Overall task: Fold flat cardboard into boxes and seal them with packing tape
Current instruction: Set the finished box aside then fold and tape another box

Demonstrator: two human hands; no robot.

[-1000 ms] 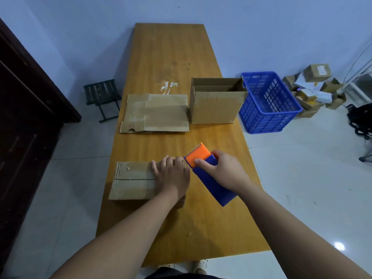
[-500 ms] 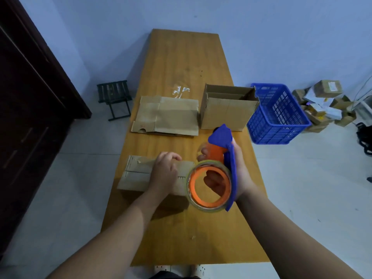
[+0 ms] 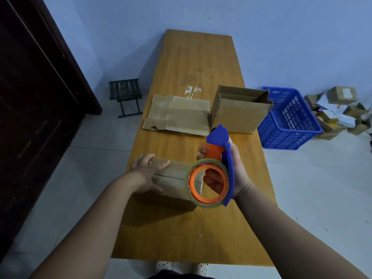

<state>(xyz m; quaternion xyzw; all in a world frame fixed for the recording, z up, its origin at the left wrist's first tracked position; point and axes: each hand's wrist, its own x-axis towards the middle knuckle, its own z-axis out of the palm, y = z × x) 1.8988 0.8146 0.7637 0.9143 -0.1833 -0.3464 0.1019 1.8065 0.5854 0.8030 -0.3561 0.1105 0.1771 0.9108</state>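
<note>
Holds down the folded box point(image 3: 177, 174) at the near end of the counter point(image 3: 197, 63) with the left hand point(image 3: 145, 174), fingers flat; grips the tape dispenser point(image 3: 218, 136), raised at its right end, in the right hand point(image 3: 239, 172). Farther back: flat cardboard point(image 3: 179, 115), open box point(image 3: 239, 113).

Your right hand point(image 3: 240, 174) is lifting the blue and orange plastic tape dispenser point(image 3: 213, 154) away from the small closed brown cardboard box point(image 3: 177, 177), turning its clear roll to face you. Your left hand point(image 3: 146, 172) is sliding from the box's right end to its left.
</note>
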